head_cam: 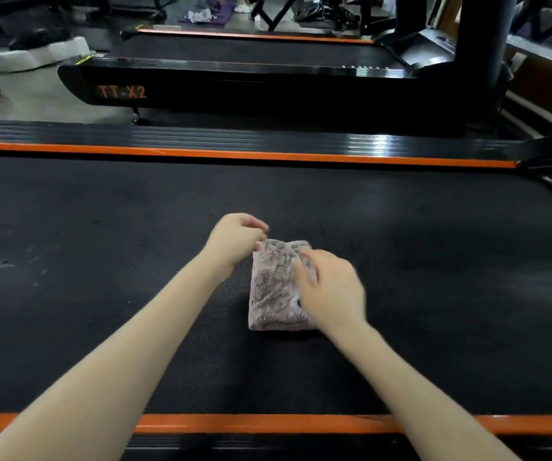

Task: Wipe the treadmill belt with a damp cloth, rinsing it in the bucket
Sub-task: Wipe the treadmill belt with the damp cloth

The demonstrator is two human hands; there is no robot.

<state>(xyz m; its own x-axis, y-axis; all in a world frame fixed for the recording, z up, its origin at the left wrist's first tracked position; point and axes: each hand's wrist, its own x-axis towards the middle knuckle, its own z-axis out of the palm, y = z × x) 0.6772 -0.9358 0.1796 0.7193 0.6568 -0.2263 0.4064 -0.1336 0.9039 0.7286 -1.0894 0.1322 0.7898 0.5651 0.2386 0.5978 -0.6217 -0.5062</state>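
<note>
The cloth (278, 287) is fluffy, matt pinkish-grey plush. Under it the belt (101, 261) is matt black rubber, finely textured. Beyond the belt, the orange strip (234, 155) looks smooth, the ribbed black rail (234, 138) glossy, and the floor (35, 101) smooth grey.

Single head-worn wide-angle view, forward and down, close over the treadmill belt (101, 227).
</note>
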